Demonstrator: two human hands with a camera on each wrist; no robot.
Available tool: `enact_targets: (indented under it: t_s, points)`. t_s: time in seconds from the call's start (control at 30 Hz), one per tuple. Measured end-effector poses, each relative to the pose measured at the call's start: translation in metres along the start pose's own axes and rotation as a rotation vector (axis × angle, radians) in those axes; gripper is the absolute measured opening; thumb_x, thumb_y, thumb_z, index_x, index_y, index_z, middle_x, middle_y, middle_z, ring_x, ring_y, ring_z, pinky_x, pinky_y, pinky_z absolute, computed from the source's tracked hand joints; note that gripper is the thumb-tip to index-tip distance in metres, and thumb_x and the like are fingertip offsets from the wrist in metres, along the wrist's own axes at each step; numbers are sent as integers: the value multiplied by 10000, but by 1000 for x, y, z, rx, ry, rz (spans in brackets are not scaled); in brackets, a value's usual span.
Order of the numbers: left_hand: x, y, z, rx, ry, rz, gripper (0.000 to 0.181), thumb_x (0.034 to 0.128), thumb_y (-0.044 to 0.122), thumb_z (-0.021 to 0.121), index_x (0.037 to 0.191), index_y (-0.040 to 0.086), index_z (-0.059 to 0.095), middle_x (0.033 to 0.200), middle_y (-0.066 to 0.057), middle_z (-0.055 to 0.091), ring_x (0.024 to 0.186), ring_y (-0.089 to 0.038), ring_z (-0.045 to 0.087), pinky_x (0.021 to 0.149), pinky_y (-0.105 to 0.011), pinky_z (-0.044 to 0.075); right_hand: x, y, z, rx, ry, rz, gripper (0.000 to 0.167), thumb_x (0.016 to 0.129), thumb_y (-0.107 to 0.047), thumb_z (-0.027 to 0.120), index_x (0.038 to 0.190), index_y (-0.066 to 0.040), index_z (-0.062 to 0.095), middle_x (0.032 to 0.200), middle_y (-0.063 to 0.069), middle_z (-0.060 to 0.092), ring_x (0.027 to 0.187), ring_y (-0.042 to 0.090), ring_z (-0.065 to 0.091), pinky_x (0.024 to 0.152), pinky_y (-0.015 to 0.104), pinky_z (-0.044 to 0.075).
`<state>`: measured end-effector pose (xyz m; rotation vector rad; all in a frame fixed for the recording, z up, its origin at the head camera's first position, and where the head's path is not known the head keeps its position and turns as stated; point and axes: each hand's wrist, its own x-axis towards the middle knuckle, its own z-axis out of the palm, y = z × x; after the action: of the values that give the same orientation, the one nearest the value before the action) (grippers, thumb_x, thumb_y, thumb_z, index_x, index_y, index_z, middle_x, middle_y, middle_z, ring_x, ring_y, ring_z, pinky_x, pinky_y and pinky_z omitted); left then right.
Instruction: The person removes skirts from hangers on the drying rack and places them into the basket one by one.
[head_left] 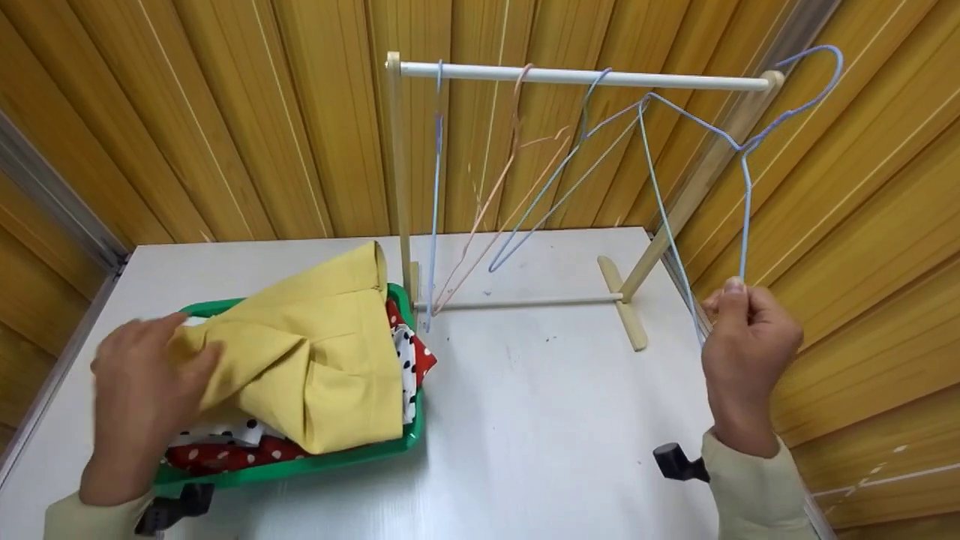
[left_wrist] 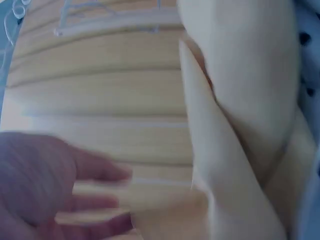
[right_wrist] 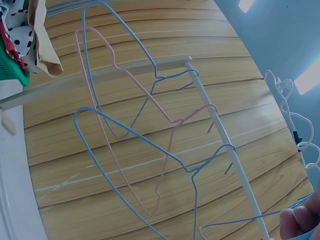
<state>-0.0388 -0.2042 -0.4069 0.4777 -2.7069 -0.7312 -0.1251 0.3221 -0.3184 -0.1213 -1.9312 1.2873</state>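
My right hand (head_left: 750, 337) grips one side of a blue wire hanger (head_left: 747, 210), its hook pointing up and right beyond the rack's end. Over a green basket (head_left: 300, 469) on the left lies a folded yellow garment (head_left: 337, 360). At the garment's left edge is my left hand (head_left: 146, 375), fingers loosely bent in the head view. The left wrist view, blurred, shows that hand's fingers (left_wrist: 100, 165) spread beside the cloth, not closed round it. Whether the fingertips touch the cloth is hard to tell.
A small rack with a white rod (head_left: 675, 81) stands behind, carrying a left blue hanger (head_left: 436, 187), a pink hanger (head_left: 516, 131) and another blue hanger (head_left: 589, 97). Red dotted cloth (head_left: 225, 456) and white dotted cloth (head_left: 407, 360) show in the basket. Wood-look panels (head_left: 300, 112) enclose the white table (head_left: 525, 420).
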Motion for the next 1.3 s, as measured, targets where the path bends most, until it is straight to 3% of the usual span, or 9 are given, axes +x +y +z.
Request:
enact_targets:
  t_s: [0.1, 0.23, 0.4, 0.5, 0.63, 0.83, 0.97, 1.03, 1.3]
  points:
    - [10, 13, 14, -7, -280, 263, 1012, 789, 452, 895, 1592, 87, 400, 1662, -325, 248, 1516, -634, 154, 1055, -914, 204, 8, 2, 7, -76, -10, -11, 359, 1057, -103, 540, 796, 96, 683, 651, -231, 594, 620, 38, 516, 601, 204, 396]
    - [20, 22, 39, 61, -680, 318, 1242, 670, 641, 885, 1666, 246, 258, 1731, -261, 108, 1529, -663, 35, 958, -973, 184, 17, 6, 17, -142, -57, -12, 365, 1070, -148, 532, 829, 64, 706, 642, -272, 576, 613, 30, 498, 592, 200, 384]
    - [27, 23, 69, 172, -810, 345, 729, 770, 509, 888, 1385, 203, 645, 1338, -163, 633, 1206, -431, 546, 889, -663, 506, 22, 9, 23, -211, -92, -1, 385, 1081, -183, 520, 858, 62, 718, 672, -207, 593, 589, 75, 443, 570, 213, 369]
    - [29, 23, 83, 187, -839, 358, 456, 824, 388, 856, 1208, 183, 721, 1067, -67, 654, 942, -262, 560, 776, -455, 492, 22, 10, 26, -226, -103, 9, 381, 1078, -175, 516, 862, 68, 715, 780, 4, 691, 632, 74, 477, 604, 218, 394]
    - [29, 23, 93, 139, -815, 320, 378, 961, 232, 705, 1293, 84, 599, 1035, -115, 656, 916, -279, 612, 806, -481, 539, 21, 12, 28, -233, -115, 1, 375, 1076, -163, 514, 877, 83, 716, 839, 123, 706, 666, 67, 508, 629, 218, 410]
    - [32, 21, 104, -21, -760, 312, 611, 1025, 260, 637, 1582, 191, 395, 1261, -190, 707, 1110, -361, 682, 1015, -623, 531, 23, 15, 29, -228, -128, -4, 379, 1079, -179, 523, 866, 64, 722, 720, -100, 628, 630, 82, 470, 600, 228, 379]
    - [37, 22, 111, -11, -677, 372, 41, 941, 165, 696, 968, 166, 727, 807, -11, 652, 780, -187, 588, 716, -358, 500, 22, 18, 29, -231, -145, -4, 385, 1085, -195, 512, 876, 52, 721, 697, -230, 569, 610, 82, 462, 574, 231, 359]
    - [36, 25, 111, -4, -597, 379, 114, 901, 134, 696, 788, 147, 691, 701, 7, 566, 705, -174, 534, 643, -312, 401, 21, 20, 30, -239, -146, -13, 381, 1082, -186, 514, 871, 52, 724, 700, -226, 570, 590, 77, 454, 551, 227, 344]
    - [12, 41, 71, 88, -268, 485, 109, 829, 190, 731, 735, 152, 688, 1207, -85, 673, 1207, -361, 552, 789, -641, 466, 21, 20, 32, -262, -145, -18, 379, 1081, -174, 517, 869, 63, 724, 731, -32, 636, 587, 55, 473, 556, 207, 379]
